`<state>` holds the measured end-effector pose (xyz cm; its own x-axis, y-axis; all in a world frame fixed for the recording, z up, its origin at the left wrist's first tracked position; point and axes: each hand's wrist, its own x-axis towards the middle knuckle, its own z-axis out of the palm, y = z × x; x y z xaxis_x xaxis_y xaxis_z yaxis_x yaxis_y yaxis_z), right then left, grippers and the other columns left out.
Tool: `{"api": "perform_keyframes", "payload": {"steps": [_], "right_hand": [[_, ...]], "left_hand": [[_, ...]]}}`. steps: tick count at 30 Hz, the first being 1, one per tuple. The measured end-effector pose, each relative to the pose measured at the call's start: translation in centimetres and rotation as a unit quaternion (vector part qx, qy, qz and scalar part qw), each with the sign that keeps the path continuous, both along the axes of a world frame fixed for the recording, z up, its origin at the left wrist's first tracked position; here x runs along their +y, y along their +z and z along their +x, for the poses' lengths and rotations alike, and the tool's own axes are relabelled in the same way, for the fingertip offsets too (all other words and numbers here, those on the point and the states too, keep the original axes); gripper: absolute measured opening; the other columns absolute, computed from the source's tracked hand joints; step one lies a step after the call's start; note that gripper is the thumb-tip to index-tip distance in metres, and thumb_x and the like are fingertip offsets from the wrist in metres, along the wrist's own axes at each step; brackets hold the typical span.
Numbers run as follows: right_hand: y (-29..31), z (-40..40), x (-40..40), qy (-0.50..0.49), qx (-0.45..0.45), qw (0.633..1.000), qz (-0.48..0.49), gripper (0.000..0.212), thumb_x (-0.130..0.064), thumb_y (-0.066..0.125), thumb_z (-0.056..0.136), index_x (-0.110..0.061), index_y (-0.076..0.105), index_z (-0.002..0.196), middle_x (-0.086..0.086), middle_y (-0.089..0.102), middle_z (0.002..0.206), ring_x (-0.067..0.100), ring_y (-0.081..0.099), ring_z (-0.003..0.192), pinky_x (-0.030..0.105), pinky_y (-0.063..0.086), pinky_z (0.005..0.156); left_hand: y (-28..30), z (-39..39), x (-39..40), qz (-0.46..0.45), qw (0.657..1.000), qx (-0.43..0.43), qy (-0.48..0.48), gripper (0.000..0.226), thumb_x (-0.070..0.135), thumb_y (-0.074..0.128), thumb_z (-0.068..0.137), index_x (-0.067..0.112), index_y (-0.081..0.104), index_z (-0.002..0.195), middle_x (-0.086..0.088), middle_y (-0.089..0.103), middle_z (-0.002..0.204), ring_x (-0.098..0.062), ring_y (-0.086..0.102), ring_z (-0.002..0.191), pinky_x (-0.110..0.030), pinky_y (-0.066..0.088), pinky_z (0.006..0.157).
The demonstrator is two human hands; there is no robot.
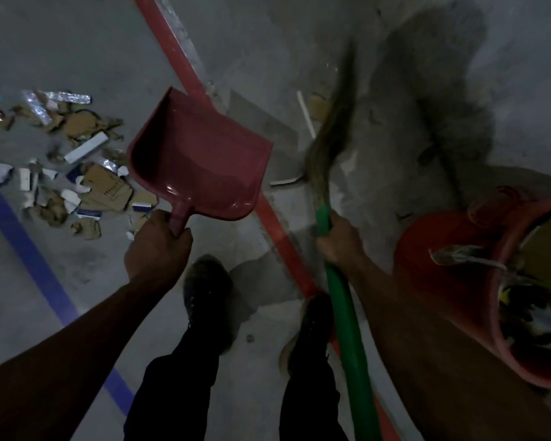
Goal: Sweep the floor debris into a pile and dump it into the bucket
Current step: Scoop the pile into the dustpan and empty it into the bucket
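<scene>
Green plastic is what my right hand closes around: the handle of the broom, with its blurred bristles toward 12 o'clock over the floor. My left hand has the fingers curled around the short stem of the red dustpan, which I hold above the ground with nothing in it. At 9 o'clock from the dustpan lies the debris, torn cardboard and foil pieces in a loose pile. At 3 o'clock stands the red bucket, with rubbish inside. The grey concrete floor has a red line and a blue line. Print on the scraps is too small to read.
</scene>
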<state>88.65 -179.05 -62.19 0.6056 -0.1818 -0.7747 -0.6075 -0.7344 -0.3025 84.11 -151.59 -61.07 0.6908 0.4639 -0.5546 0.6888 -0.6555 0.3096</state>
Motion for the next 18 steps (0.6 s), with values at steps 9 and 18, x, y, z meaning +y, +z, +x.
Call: {"api": "perform_keyframes", "payload": {"steps": [9, 18], "right_hand": [[0.2, -2.3, 8.8, 0.16, -0.033, 0.985, 0.057, 0.072, -0.017, 0.057, 0.085, -0.025, 0.031, 0.151, 0.008, 0.057, 0.126, 0.027, 0.058, 0.111, 0.029, 0.049, 0.09], [6.4, 0.5, 7.7, -0.065, -0.036, 0.993, 0.092, 0.033, 0.001, 0.061, 0.084, -0.02, 0.055, 0.11, 0.001, 0.062, 0.082, 0.018, 0.06, 0.061, 0.027, 0.051, 0.05]], "left_hand": [[0.7, -3.5, 5.9, 0.029, 0.993, 0.112, 0.032, 0.028, 0.024, 0.059, 0.078, 0.01, 0.046, 0.099, -0.011, 0.053, 0.093, -0.034, 0.056, 0.086, -0.039, 0.044, 0.074], [4.7, -7.1, 10.2, 0.027, 0.983, 0.174, 0.052, 0.018, 0.023, 0.053, 0.086, 0.02, 0.038, 0.095, -0.008, 0.052, 0.096, -0.028, 0.052, 0.089, -0.034, 0.037, 0.075]]}}
